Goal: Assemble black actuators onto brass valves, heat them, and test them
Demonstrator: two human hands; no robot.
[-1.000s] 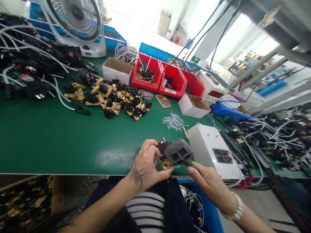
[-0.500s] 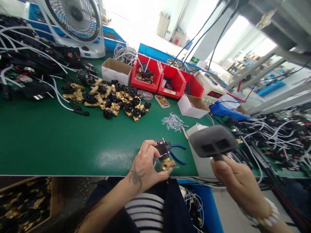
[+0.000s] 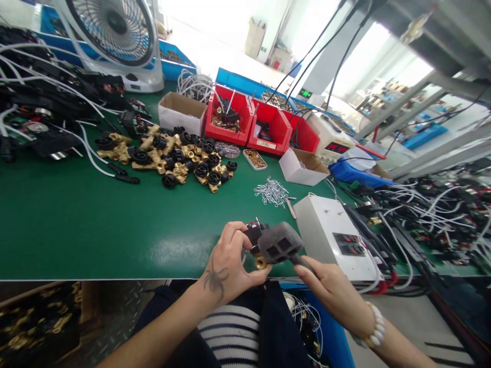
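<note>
My left hand (image 3: 230,255) is closed round a brass valve (image 3: 261,262) with a black housing (image 3: 253,233) on top, near the table's front edge. In my right hand (image 3: 326,286) is the handle of a dark grey mallet (image 3: 282,242). Its head is in front of the valve's right side and covers much of it; I cannot tell whether the two touch. A pile of small metal clip pins (image 3: 271,192) lies beyond my hands, with a thin metal rod (image 3: 290,208) beside it.
Brass valves with black caps (image 3: 180,158) are heaped on the green table (image 3: 95,225). Behind them stand red bins (image 3: 229,118), a small tray of brass bits (image 3: 255,159) and a fan (image 3: 115,36). A white switch box (image 3: 326,232) and many cables (image 3: 429,209) are at the right.
My right hand has swung the mallet left and down, from above the switch box to the valve. The mallet now covers where the blue pliers handles showed. My left hand keeps its hold.
</note>
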